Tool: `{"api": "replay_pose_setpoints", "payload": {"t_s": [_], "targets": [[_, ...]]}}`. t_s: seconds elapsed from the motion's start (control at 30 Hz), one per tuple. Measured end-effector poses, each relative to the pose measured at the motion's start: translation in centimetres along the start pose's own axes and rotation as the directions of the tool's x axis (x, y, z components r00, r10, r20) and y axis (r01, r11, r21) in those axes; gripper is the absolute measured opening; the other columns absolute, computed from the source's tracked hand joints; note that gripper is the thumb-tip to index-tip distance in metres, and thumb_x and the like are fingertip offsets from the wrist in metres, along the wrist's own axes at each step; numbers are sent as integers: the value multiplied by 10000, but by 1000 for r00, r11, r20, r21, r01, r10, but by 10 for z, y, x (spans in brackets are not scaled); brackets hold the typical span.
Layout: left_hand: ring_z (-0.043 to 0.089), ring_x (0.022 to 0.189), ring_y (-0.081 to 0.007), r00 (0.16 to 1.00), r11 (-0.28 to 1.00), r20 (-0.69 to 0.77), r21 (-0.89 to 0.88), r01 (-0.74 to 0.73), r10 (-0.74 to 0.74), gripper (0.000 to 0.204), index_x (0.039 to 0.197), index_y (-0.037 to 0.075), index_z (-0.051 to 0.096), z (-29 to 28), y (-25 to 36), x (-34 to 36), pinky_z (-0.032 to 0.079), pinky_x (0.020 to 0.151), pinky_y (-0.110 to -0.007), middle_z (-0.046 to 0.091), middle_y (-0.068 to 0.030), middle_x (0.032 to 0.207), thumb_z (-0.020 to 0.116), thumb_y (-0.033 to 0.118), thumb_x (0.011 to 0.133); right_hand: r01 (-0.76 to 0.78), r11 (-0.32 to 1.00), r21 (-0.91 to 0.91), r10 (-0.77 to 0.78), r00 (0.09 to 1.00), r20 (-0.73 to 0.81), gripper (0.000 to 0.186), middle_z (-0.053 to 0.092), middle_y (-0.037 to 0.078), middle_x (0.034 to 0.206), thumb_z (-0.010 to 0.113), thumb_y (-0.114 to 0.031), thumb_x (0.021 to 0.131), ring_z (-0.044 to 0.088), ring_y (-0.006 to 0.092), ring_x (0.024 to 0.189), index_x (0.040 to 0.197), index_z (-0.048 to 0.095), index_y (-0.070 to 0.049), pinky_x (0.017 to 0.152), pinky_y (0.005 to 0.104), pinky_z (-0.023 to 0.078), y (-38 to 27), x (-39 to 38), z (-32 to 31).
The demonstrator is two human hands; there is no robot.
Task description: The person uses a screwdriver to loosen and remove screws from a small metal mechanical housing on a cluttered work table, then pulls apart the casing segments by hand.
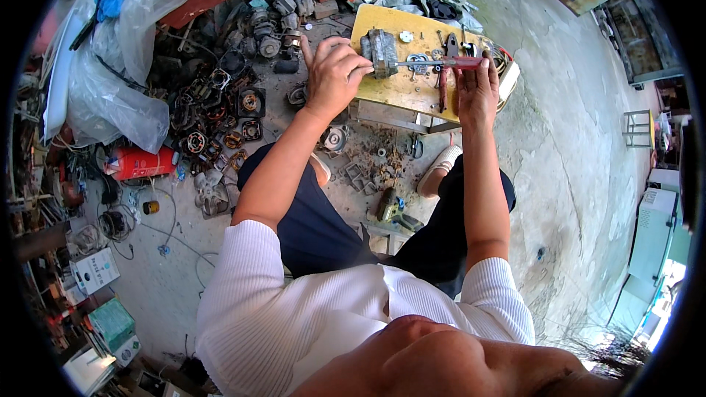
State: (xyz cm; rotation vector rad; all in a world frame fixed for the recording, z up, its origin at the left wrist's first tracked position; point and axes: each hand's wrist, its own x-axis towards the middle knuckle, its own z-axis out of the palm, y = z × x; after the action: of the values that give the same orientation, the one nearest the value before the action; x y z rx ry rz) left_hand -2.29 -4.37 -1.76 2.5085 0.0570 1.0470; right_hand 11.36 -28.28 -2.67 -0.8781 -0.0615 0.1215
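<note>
Seemingly unscrewing motor (380, 50), left edge of bench (401, 95); right hand (478, 97) pinches screwdriver (462, 63), grip of left hand (332, 77) unclear; next needs bracing.

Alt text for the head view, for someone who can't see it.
A person's right hand holds a red-handled screwdriver pointed at a grey metal block on a yellow table, with the left hand beside the block; metal parts litter the floor.

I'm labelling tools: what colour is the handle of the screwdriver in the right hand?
The screwdriver handle is red, seen best in the head view.
</note>
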Motion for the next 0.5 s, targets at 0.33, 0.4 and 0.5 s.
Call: {"api": "replay_pose_setpoints", "payload": {"t_s": [0.33, 0.4, 0.5], "targets": [[537, 1092, -209, 1000, 1000, 13, -1, 3, -3, 74, 726, 183, 710, -1, 0, 1, 106, 1108, -673, 626, 47, 836, 782, 174, 713, 46, 999, -8, -45, 996, 72, 380, 592, 79, 1162, 543, -185, 1003, 595, 197, 1063, 1353, 469, -55, 946, 376, 490, 3, 3, -5], [538, 1091, -209, 1000, 1000, 15, -4, 8, -8, 73, 724, 180, 710, -1, 0, 0, 103, 1108, -674, 627, 47, 837, 781, 172, 713, 2, 1000, -12, -2, 1000, -1, 363, 593, 73, 1157, 546, -181, 1001, 598, 195, 1052, 1337, 479, -60, 938, 367, 491, 0, 1, 3], [537, 1090, -209, 1000, 1000, 6, -9, 6, -6, 72, 721, 180, 709, -1, 0, 0, 104, 1107, -679, 625, 47, 834, 780, 175, 715, -15, 1000, -26, 14, 1000, -26, 345, 597, 66, 1147, 553, -179, 998, 603, 187, 1039, 1317, 490, -64, 933, 360, 485, 1, 4, 0]]}}
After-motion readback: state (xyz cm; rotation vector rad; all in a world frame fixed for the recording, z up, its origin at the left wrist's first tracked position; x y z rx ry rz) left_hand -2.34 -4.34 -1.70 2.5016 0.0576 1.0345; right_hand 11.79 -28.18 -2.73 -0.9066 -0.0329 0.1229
